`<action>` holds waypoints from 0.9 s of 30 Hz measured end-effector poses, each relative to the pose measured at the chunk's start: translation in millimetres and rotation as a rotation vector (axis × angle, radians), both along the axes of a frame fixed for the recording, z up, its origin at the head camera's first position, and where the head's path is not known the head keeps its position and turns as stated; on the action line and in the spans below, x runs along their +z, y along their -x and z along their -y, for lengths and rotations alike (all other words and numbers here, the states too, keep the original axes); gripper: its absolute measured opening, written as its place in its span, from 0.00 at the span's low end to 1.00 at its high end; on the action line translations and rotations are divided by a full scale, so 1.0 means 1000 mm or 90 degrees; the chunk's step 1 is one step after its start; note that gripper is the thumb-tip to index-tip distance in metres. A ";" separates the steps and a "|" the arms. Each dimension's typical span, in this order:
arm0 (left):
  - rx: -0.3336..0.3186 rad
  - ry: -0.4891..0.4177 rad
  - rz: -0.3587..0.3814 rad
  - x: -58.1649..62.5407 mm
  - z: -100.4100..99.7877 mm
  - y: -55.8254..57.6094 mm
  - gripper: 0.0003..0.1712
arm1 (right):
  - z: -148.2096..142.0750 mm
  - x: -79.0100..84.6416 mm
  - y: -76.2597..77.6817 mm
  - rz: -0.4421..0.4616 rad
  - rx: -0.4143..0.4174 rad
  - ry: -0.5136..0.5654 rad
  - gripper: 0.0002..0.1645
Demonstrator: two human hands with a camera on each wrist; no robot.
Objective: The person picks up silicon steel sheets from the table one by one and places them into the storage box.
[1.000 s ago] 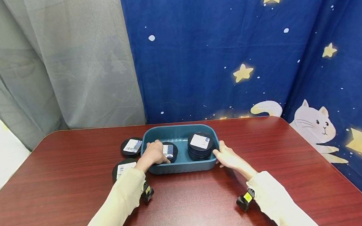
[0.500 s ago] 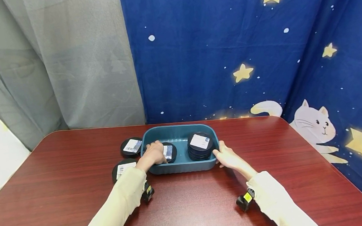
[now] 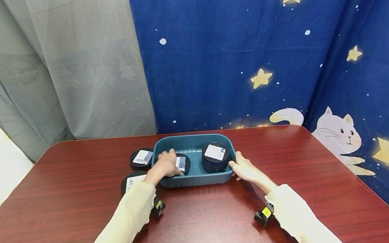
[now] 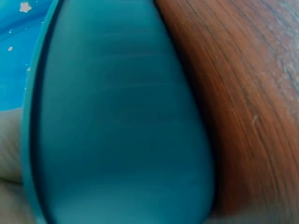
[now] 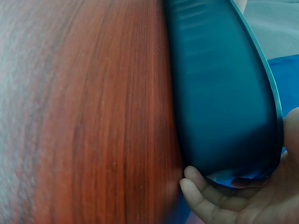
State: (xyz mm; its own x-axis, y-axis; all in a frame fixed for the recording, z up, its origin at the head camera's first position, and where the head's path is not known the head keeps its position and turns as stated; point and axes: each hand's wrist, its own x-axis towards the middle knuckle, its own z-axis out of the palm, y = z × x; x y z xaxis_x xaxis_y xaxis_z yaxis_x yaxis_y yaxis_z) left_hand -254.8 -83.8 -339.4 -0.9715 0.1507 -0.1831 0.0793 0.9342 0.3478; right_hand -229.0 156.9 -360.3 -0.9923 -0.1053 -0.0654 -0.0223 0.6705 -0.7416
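Barely changed, so probably still handling black tin [image 3: 184, 163] at nine o'clock in teal box [image 3: 196, 180] with left hand [image 3: 166, 165]; cannot tell its grip. Gripping box at three o'clock with curled right hand [image 3: 245, 169].

Bright head view, soft glare on table [image 3: 207, 222]; 2 wrist views blurry.

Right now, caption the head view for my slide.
Left hand in the bin beside a black disc, right hand gripping the bin's end, disc stack between them.
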 end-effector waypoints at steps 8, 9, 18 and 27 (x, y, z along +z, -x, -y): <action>-0.050 -0.078 -0.119 0.009 0.010 -0.009 0.41 | 0.000 0.000 0.000 -0.001 0.002 0.005 0.13; -0.054 -0.090 -0.143 0.009 0.012 -0.009 0.38 | 0.000 0.000 0.000 -0.002 0.002 0.005 0.13; -0.062 -0.246 -0.335 0.007 0.036 -0.012 0.25 | -0.001 0.000 0.000 0.001 0.001 0.008 0.13; -0.023 -0.350 -0.415 0.009 0.060 -0.018 0.17 | -0.002 -0.001 0.000 0.003 0.004 0.010 0.14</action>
State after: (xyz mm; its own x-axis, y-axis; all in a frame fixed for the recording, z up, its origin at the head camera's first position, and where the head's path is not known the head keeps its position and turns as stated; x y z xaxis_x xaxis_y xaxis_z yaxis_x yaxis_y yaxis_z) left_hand -236.6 -143.6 -330.5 -0.8503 0.0870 0.5190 0.4476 0.6385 0.6261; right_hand -229.5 158.5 -361.0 -0.9912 -0.1131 -0.0689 -0.0228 0.6585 -0.7523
